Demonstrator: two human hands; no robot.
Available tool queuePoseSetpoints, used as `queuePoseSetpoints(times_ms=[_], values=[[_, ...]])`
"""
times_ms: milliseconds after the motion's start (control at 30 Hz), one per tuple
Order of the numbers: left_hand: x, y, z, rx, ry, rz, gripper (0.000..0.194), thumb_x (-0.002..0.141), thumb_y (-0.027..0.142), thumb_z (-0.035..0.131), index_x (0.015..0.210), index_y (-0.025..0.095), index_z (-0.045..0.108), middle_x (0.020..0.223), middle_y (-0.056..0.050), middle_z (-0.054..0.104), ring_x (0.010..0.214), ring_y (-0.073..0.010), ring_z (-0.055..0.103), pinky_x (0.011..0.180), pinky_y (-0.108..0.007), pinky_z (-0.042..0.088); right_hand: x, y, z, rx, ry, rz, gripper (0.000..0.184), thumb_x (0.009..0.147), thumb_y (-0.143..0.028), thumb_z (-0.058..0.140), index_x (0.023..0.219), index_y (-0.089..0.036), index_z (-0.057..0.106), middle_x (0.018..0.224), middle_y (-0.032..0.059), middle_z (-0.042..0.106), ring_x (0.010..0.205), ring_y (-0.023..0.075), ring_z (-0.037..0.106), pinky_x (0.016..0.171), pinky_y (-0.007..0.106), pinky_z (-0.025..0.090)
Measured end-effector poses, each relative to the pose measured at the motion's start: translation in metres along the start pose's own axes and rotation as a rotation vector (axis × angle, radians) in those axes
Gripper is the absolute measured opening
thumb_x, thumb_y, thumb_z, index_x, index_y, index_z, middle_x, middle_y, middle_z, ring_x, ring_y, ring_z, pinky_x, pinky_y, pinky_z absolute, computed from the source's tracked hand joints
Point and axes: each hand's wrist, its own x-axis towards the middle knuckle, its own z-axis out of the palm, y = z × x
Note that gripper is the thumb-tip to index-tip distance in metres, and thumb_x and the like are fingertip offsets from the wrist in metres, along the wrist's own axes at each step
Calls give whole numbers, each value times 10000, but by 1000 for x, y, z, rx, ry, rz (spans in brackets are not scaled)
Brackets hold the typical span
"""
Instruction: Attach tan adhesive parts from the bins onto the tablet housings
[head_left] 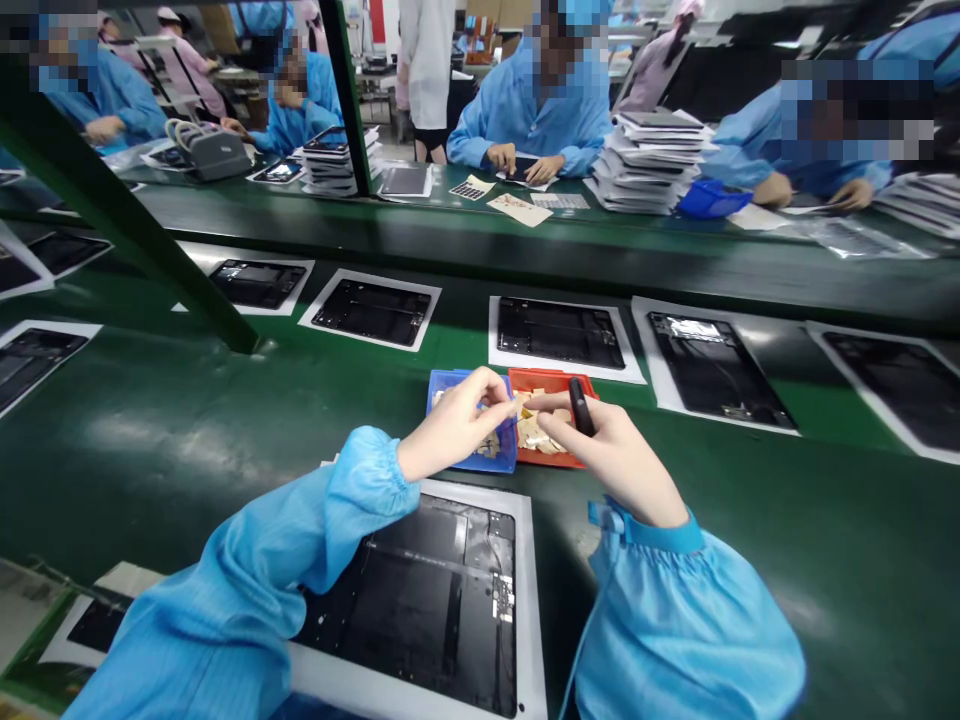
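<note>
On the left, a broad stretch of green bench (202,480) ran up to the person's left sleeve (255,560), which lay across the near black panel (405,615) and hid its left end, so I couldn't tell its full length. Over the blue bin (496,465), the left hand (454,425) had its grip closed to a pinch, thumb to forefinger; anything between the tips was too small for me to make out. Just right of it stood the red bin (545,380), holding small pale pieces (536,435), with a far panel (559,335) just beyond its far rim. At that bin's right side, the right hand (622,455) had its grip closed around a black-handled tool (580,407), forefinger reaching left toward the pinch. The tool's rounded end pointed up and far, its long axis leaning slightly left. Farther right, more green surface lay between the right sleeve (690,620) and another panel (720,370) on white sheeting.
</note>
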Motion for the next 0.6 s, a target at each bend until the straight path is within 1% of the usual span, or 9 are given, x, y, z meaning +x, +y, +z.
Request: queuePoseSetpoints(times_ms=[33, 100, 167, 233, 333, 367, 433, 500, 600], values=[[-1, 1, 0, -13, -7, 4, 151, 887, 304, 525, 835, 185, 447, 819, 8, 535, 761, -117, 543, 690, -232, 446, -2, -3, 1, 19, -23, -8, 323, 781, -442, 590, 923, -167, 683, 664, 5, 614, 598, 144, 530, 594, 272, 426], [-3, 4, -1, -29, -17, 15, 137, 888, 288, 525, 843, 184, 448, 822, 6, 533, 763, -115, 543, 680, -224, 450, -3, -4, 3, 32, -22, -22, 278, 780, -428, 602, 829, -162, 670, 647, -1, 590, 559, 122, 484, 563, 263, 399], [-5, 7, -2, -23, -27, 33, 115, 893, 277, 518, 858, 180, 468, 829, 0, 544, 762, -115, 554, 674, -220, 461, -2, -4, 4, 47, -8, -55, 245, 782, -402, 602, 763, -161, 646, 695, 11, 606, 595, 126, 500, 578, 264, 401], [-7, 11, -3, 41, -33, 90, 88, 898, 258, 509, 879, 174, 521, 872, -18, 572, 819, -130, 575, 718, -234, 479, -2, -5, 7, 51, 9, -86, 210, 783, -366, 590, 743, -164, 629, 719, 23, 615, 651, 147, 537, 598, 267, 413], [-10, 16, -5, 192, 13, 219, 98, 865, 239, 569, 926, 179, 618, 963, -42, 609, 937, -164, 585, 845, -290, 482, -7, -11, 12, 16, 91, -143, 142, 779, -303, 570, 748, -175, 623, 774, 37, 633, 723, 173, 580, 635, 278, 438], [-11, 17, -6, 228, 33, 246, 110, 848, 233, 596, 935, 183, 641, 970, -43, 620, 943, -168, 589, 861, -299, 481, -10, -13, 14, -7, 131, -171, 123, 779, -282, 564, 740, -180, 620, 780, 36, 632, 728, 174, 583, 646, 280, 444], [-12, 19, -7, 257, 51, 262, 122, 829, 224, 624, 933, 188, 675, 944, -37, 643, 899, -161, 608, 837, -292, 494, -17, -16, 17, -58, 202, -228, 102, 785, -251, 559, 731, -189, 620, 764, 28, 619, 714, 166, 580, 656, 280, 451], [-12, 21, -6, 262, 25, 262, 113, 832, 210, 617, 907, 188, 699, 907, -33, 660, 859, -152, 622, 802, -277, 502, -24, -16, 19, -111, 236, -271, 106, 796, -233, 555, 723, -192, 620, 735, 20, 596, 683, 155, 568, 644, 276, 451], [-13, 26, -3, 249, -46, 271, 115, 831, 190, 609, 875, 178, 714, 872, -30, 675, 823, -142, 629, 773, -257, 504, -32, -12, 16, -175, 242, -306, 99, 800, -215, 555, 732, -192, 623, 749, 20, 592, 682, 151, 568, 647, 274, 454]])
